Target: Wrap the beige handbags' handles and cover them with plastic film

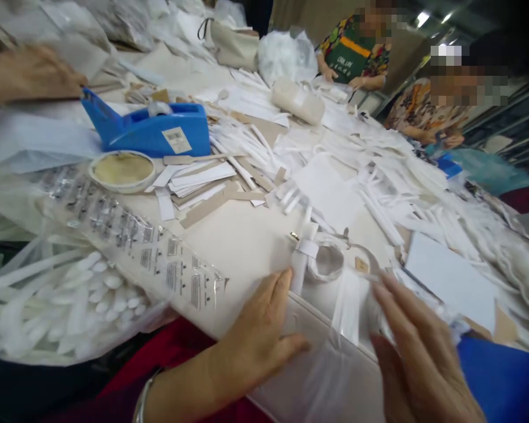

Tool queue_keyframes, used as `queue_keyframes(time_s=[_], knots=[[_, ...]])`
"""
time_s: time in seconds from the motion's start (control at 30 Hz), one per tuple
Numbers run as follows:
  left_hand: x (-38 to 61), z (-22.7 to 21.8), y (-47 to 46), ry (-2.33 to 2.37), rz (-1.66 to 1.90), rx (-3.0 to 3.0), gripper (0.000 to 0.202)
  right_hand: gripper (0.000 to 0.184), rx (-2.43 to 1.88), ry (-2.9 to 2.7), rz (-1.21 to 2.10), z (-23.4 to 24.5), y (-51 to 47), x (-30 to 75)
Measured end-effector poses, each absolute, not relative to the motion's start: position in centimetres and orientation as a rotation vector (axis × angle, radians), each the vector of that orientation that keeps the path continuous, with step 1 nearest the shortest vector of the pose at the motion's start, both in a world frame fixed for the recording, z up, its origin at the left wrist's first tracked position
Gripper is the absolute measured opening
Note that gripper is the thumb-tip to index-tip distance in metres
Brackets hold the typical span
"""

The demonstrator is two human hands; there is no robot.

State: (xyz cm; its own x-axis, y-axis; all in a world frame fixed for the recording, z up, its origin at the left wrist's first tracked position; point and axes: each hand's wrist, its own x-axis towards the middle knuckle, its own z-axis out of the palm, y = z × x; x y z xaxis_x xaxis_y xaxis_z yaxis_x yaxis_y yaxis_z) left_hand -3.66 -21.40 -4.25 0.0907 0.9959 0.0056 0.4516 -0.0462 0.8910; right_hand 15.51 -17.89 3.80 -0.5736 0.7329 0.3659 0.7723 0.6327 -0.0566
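Observation:
In front of me lies a pale, flat item with a stitched edge (291,364), which looks like a handbag, partly under clear plastic. At its top, a strap end with a metal fitting is bound by a white paper band (307,248). Beside that is a ring-shaped coil of white wrapping (327,262). My left hand (260,326) rests at the item's left side, fingers stretched and thumb apart. Over its right side is my right hand (423,346), fingers extended and holding nothing visible. It hides part of the item's right end.
Left of me stand a blue tape dispenser (154,132), a round tub of yellowish paste (122,170) and a plastic bag of white rods (88,299). Paper strips (203,179) litter the table. Another person's hand (35,73) reaches in; two co-workers (357,53) are across.

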Motion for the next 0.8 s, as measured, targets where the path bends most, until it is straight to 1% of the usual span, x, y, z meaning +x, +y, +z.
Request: queue_keyframes(time_s=[0.07,0.13,0.2,0.33,0.43,0.5,0.63,0.67,0.8], knots=[[-4.1,-4.7,-22.2,1.411,0.983,1.600,0.088,0.046,-0.807,-2.774,0.040,4.5,-15.1,10.6],[-4.8,-4.9,-23.4,1.410,1.022,1.550,0.085,0.035,-0.623,-2.928,0.168,3.7,-12.9,7.2],[-5.7,-4.9,-25.0,1.459,1.029,1.453,0.082,0.028,-0.621,-3.008,0.238,2.3,-11.6,5.7],[-7.1,-4.5,-27.5,1.437,1.118,1.288,0.064,0.036,-0.711,-3.034,0.289,1.2,-10.8,6.0],[-7.3,-4.4,-28.1,1.348,1.137,1.205,0.061,0.036,-0.729,-3.034,0.299,1.6,-10.9,6.3],[-7.3,-4.5,-28.0,1.291,1.066,1.173,0.060,0.035,-0.753,-3.036,0.291,1.9,-11.1,6.2],[-7.0,-4.8,-27.5,1.230,0.927,1.122,0.048,0.035,-0.773,-3.044,0.263,1.7,-11.3,6.0],[-6.8,-4.9,-27.4,1.251,0.943,1.090,0.050,0.034,-0.772,-3.048,0.260,1.6,-11.3,5.9],[-6.2,-6.1,-27.0,1.316,1.034,1.036,0.070,0.033,-0.771,-3.066,0.253,1.5,-11.3,5.8]])
